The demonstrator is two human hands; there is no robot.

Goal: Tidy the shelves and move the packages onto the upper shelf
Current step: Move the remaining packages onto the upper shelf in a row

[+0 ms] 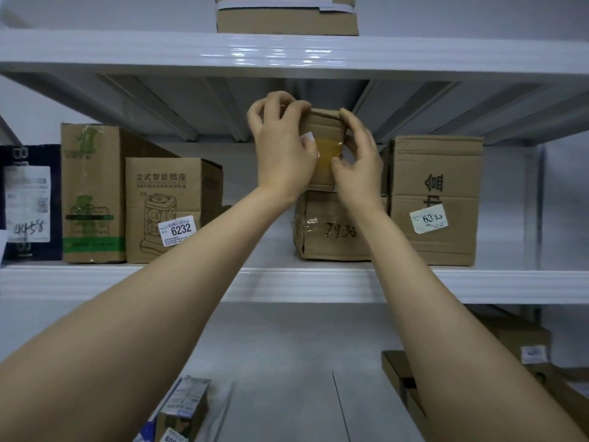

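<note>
A small brown cardboard box [325, 132] with yellowish tape on its front is held between both my hands, resting on top of a larger box marked 7936 [331, 231] on the middle shelf [287, 283]. My left hand [282, 145] grips its left side and top corner. My right hand [358, 157] holds its right side, thumb on the front. Above runs the upper shelf [287, 51], where a taped box [287, 15] sits.
On the middle shelf stand a tall green-printed box [92, 193], a box labelled 6232 [165, 208], a dark package [30, 202] at far left and a large box [436, 199] at right. Lower down lie a small box [183, 406] and flat cartons [516, 355].
</note>
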